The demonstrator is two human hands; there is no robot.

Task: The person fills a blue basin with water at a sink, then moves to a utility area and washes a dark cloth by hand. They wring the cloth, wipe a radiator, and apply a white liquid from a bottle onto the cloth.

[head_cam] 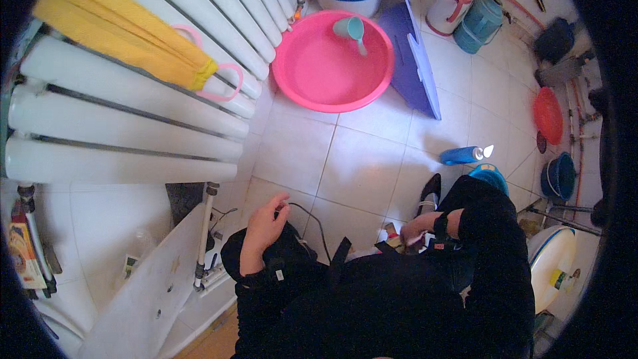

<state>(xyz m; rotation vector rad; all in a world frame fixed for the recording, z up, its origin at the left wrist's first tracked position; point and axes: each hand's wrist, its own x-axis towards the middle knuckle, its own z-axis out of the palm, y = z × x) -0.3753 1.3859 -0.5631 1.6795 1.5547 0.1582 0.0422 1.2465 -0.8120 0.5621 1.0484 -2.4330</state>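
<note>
My left hand (265, 227) is raised over the left knee, its fingers slightly bent and apart, with nothing in it. My right hand (416, 232) is low near the right leg, at a small pale and red item (391, 231) that is partly hidden; whether the fingers grip it cannot be made out. A black cord (319, 227) runs over the tiles between the legs. Beyond the right knee a blue bottle with a white nozzle (459, 155) lies or leans by a blue basin (490, 175).
A pink basin (324, 67) holds a pale green dipper (350, 28). A purple folded board (411, 60) stands to its right. At the left is a white radiator (124, 152) with a yellow towel (124, 35). Thermos flasks, a red basin (548, 115) and a bucket (558, 176) line the right side.
</note>
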